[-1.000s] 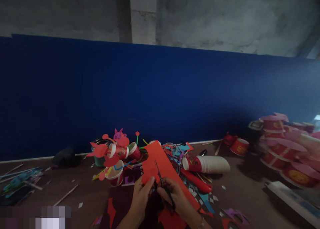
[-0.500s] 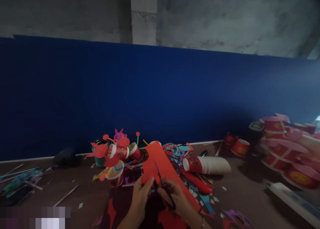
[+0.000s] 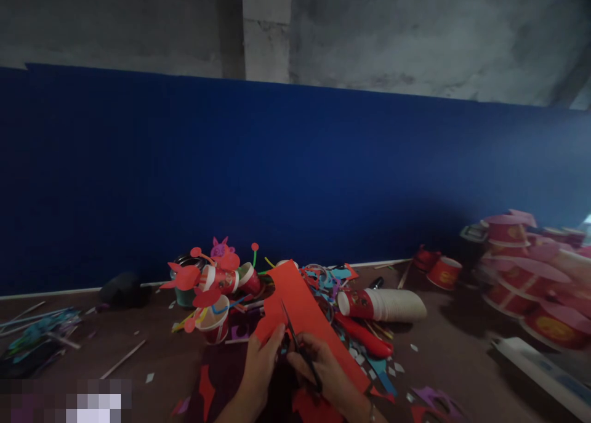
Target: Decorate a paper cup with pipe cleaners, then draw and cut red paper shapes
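A sheet of red paper (image 3: 302, 297) slants across the middle of the table, its left edge cut unevenly. My left hand (image 3: 261, 361) pinches that edge between thumb and fingers. Black-handled scissors (image 3: 296, 340) are in my right hand (image 3: 323, 367), whose fingers are closed round the handles. Their blades point away from me and lie over the red paper near my left thumb. Under my right wrist a further piece of red paper (image 3: 314, 407) shows.
Paper-cup figures (image 3: 217, 281) with red cutouts stand at the left. Right of the sheet lie a stack of paper cups (image 3: 388, 305), a red elongated object (image 3: 364, 335) and paper scraps. Red cups with pink paper tops (image 3: 526, 281) pile up far right, near a white long box (image 3: 540, 374).
The scissor blades have shifted slightly left and look closer together. My left hand stays at the paper's edge, and the table items have not moved.
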A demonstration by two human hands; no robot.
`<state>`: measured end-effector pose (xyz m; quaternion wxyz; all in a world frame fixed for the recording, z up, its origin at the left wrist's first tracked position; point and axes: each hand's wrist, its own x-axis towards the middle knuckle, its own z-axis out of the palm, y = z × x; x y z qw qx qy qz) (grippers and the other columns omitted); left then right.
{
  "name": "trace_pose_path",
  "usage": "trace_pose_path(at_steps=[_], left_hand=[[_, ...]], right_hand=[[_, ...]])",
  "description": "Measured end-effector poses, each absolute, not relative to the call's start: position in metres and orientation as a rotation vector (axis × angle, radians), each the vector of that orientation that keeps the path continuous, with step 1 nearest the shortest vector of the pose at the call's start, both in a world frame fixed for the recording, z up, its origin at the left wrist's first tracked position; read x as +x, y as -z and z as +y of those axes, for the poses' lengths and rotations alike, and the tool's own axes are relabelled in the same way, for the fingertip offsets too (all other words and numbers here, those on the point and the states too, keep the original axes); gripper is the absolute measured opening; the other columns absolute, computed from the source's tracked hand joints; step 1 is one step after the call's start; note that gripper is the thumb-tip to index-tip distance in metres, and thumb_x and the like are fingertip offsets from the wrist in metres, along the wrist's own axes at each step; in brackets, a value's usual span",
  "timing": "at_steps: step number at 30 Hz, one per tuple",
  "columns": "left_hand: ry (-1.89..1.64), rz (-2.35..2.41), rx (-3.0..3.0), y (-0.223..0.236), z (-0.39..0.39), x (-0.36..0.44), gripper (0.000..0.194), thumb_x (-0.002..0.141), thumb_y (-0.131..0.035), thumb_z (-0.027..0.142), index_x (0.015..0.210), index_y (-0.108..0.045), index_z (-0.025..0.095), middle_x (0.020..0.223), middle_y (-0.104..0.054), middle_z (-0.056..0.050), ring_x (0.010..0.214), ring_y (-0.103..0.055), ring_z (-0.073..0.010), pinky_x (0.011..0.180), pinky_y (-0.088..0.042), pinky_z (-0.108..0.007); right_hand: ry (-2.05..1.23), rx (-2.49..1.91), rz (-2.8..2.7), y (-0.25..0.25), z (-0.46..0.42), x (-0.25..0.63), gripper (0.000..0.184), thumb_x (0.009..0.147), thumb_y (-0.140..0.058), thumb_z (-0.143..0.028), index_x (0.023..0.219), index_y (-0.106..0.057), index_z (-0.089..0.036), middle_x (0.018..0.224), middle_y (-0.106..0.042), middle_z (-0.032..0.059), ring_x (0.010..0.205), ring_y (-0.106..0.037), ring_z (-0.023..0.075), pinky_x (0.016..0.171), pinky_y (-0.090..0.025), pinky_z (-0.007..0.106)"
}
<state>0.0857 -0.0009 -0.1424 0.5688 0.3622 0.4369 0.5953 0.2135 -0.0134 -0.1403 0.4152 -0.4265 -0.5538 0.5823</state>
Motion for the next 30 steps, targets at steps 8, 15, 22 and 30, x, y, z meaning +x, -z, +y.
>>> trace_pose_path(at_steps=[8, 15, 22, 30], left_hand=[[-1.401, 0.994, 0.894, 0.1395, -0.0012, 0.0845, 0.035, 0.062, -0.077, 0.048, 0.073, -0.070, 0.016, 0.067, -0.066, -0.001, 0.062, -0.056, -0.0161, 0.060, -0.045, -0.026], [-1.447, 1.078, 0.824, 0.1346, -0.0013, 0.0857, 0.038, 0.053, -0.080, 0.050, 0.063, -0.066, 0.016, 0.047, -0.052, 0.005, 0.046, -0.043, -0.0101, 0.046, -0.035, -0.023], [-1.439, 1.071, 0.834, 0.1325, -0.0018, 0.0856, 0.043, 0.053, -0.079, 0.053, 0.050, -0.058, 0.016, 0.043, -0.044, 0.006, 0.045, -0.039, -0.0090, 0.045, -0.031, -0.022], [-1.422, 1.057, 0.855, 0.1382, 0.0023, 0.0844, 0.046, 0.051, -0.079, 0.057, 0.054, -0.058, 0.016, 0.043, -0.041, 0.008, 0.043, -0.030, -0.0066, 0.043, -0.024, -0.021]], right_hand=[[-1.440, -1.082, -1.415, 0.1387, -0.0129, 0.2140, 0.052, 0.063, -0.065, -0.068, 0.069, -0.047, -0.020, 0.046, -0.045, -0.0094, 0.035, -0.034, 0.0042, 0.034, -0.024, 0.018], [-1.498, -1.131, -1.392, 0.1410, -0.0106, 0.2167, 0.052, 0.061, -0.067, -0.068, 0.069, -0.045, -0.021, 0.043, -0.042, -0.0109, 0.031, -0.033, 0.0041, 0.030, -0.023, 0.017], [-1.494, -1.108, -1.398, 0.1410, -0.0119, 0.2159, 0.050, 0.063, -0.068, -0.065, 0.071, -0.047, -0.020, 0.046, -0.046, -0.0097, 0.033, -0.037, 0.0046, 0.033, -0.027, 0.017], [-1.489, -1.086, -1.394, 0.1454, -0.0100, 0.2169, 0.049, 0.064, -0.067, -0.065, 0.072, -0.049, -0.020, 0.045, -0.045, -0.0103, 0.032, -0.034, 0.0037, 0.032, -0.025, 0.017]])
